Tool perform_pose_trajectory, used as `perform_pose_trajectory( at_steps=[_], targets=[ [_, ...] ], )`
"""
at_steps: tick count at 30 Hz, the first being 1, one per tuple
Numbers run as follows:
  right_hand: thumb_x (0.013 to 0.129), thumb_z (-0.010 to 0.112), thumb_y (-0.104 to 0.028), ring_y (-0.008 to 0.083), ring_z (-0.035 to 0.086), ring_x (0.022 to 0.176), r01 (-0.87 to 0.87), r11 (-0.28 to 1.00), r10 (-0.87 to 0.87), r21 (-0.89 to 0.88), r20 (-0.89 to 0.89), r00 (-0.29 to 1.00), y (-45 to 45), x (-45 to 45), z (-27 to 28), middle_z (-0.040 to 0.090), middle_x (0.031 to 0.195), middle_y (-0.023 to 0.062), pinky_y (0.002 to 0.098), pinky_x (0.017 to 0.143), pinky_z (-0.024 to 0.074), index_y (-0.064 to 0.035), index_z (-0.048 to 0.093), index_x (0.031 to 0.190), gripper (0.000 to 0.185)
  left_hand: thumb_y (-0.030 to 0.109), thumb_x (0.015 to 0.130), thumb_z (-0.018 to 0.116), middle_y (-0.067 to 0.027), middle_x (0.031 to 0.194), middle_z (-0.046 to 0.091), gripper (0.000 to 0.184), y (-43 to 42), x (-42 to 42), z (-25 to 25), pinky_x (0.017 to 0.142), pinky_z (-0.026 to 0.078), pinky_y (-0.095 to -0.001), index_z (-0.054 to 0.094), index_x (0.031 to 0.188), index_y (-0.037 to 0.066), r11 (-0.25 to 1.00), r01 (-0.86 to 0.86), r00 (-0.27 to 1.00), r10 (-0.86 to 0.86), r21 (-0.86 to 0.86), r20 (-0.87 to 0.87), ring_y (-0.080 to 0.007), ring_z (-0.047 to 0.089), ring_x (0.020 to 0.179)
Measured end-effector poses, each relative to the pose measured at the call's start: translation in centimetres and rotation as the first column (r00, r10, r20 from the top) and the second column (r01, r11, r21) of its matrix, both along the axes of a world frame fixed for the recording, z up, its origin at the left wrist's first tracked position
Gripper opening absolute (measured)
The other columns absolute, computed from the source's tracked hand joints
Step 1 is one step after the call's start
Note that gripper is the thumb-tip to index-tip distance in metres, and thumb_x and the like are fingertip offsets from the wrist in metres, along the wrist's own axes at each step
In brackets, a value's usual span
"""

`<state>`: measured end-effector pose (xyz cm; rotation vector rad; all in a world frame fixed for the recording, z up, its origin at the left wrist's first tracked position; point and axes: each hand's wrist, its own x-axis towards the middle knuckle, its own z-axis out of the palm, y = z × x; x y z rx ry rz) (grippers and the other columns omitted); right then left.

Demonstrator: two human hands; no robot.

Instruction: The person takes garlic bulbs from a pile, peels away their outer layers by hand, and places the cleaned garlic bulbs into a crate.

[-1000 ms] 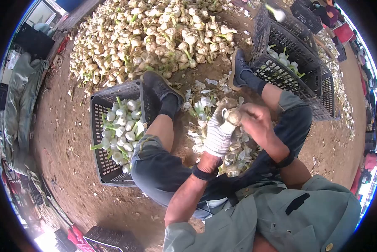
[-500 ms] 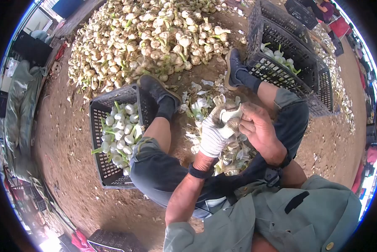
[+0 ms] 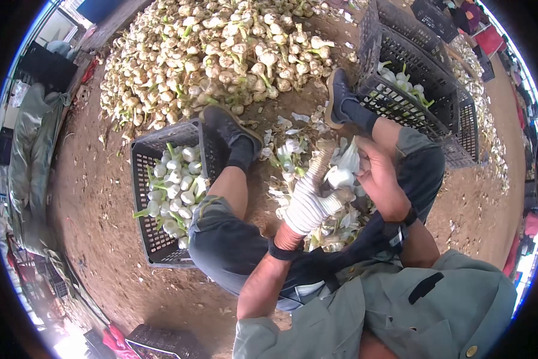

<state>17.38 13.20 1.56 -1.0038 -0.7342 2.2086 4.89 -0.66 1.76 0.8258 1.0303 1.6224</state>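
Right hand pinches a white garlic bulb beside a spread left glove

The right hand [image 3: 378, 173], bare, has its fingers drawn in on the garlic bulb [image 3: 341, 178] at its pale, flared upper part; whether they grip stalk or loose skin cannot be told. The left hand [image 3: 312, 200], in a striped white glove, is spread wide, thumb well apart from the fingers; the bulb lies between them, and whether it touches the thumb is unclear. A weak pinch is the likeliest trouble: if only papery skin is held, it could tear and the bulb could drop, since the left hand is not closed around it.

Below, between the legs, husks [image 3: 335, 230] litter the ground, so a dropped bulb might get lost or soiled among them.

Beside the left leg, a black crate [image 3: 138, 185] carries white bulbs [image 3: 176, 191] from its far edge to its near right corner, one green stalk reaching its left edge. The left shoe [image 3: 227, 122] is against its far right corner; a shift of that foot could jolt it. A second crate [image 3: 394, 110], by the right foot, has bulbs toward its left edge. Beyond both feet rises a garlic heap [image 3: 221, 54], whose loose edge could roll if kicked
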Motion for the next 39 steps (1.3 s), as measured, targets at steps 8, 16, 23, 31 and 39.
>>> perform_pose_trajectory(
  at_steps=[8,16,23,31,39],
  targets=[
    [0.095,0.059,-0.02,0.0048,0.053,0.054,0.151,0.986,-0.163,0.074,0.203,0.966,-1.2,-1.1,1.8,0.062,0.073,-0.0025,0.0214,0.046,0.0341,-0.0085,0.061,0.092,0.012,-0.005,0.075,0.07,-0.0121,0.143,0.044,0.101,0.0,0.2,-0.8,0.096,0.044,-0.029,0.012,0.155,0.011,0.996,0.072,0.916,-0.088,-0.055,-0.392,-0.0163,0.053,0.113],
    [0.097,0.057,-0.021,0.0048,0.044,0.049,-0.17,0.868,0.028,0.467,0.296,0.955,-1.8,0.4,4.8,0.052,0.065,-0.004,0.0218,0.046,0.0328,-0.0044,0.06,0.094,0.018,-0.004,0.074,0.072,-0.009,0.105,0.065,0.104,0.8,0.7,-0.8,0.074,0.051,-0.0257,0.01,0.155,0.012,0.982,0.007,0.897,-0.091,-0.191,-0.433,-0.013,0.061,0.086],
    [0.087,0.059,-0.019,0.0189,0.066,0.072,-0.871,0.449,0.226,0.201,0.917,0.328,3.1,4.7,-4.2,0.063,0.075,0.0143,0.0364,0.064,0.0497,-0.0017,0.061,0.11,0.029,-0.004,0.074,0.074,-0.0089,0.119,0.062,0.103,-0.6,0.4,1.5,0.084,0.05,-0.0274,0.011,0.155,0.011,0.988,-0.081,0.868,0.134,0.13,-0.478,-0.0136,0.061,0.096],
    [0.08,0.065,-0.012,0.0302,0.062,0.069,-0.776,0.38,0.138,0.504,0.798,0.586,-1.3,2.5,3.5,0.062,0.078,0.0152,0.0383,0.064,0.0485,-0.0009,0.053,0.128,0.051,-0.001,0.073,0.076,-0.0108,0.117,0.063,0.108,0.3,-0.5,0.3,0.086,0.05,-0.0292,0.006,0.155,0.011,0.963,-0.115,0.923,0.012,-0.245,-0.385,-0.0169,0.061,0.1],
    [0.083,0.069,-0.011,0.0291,0.06,0.059,-0.533,0.181,-0.1,0.826,0.555,0.826,0.8,-0.1,0.5,0.063,0.075,0.0152,0.0378,0.058,0.0465,0.0021,0.064,0.088,0.015,0.005,0.07,0.079,-0.0148,0.127,0.053,0.108,-0.1,0.0,1.1,0.092,0.045,-0.0294,0.011,0.154,0.007,0.951,-0.064,0.846,-0.108,-0.302,-0.522,-0.0201,0.053,0.109]
  ],
)
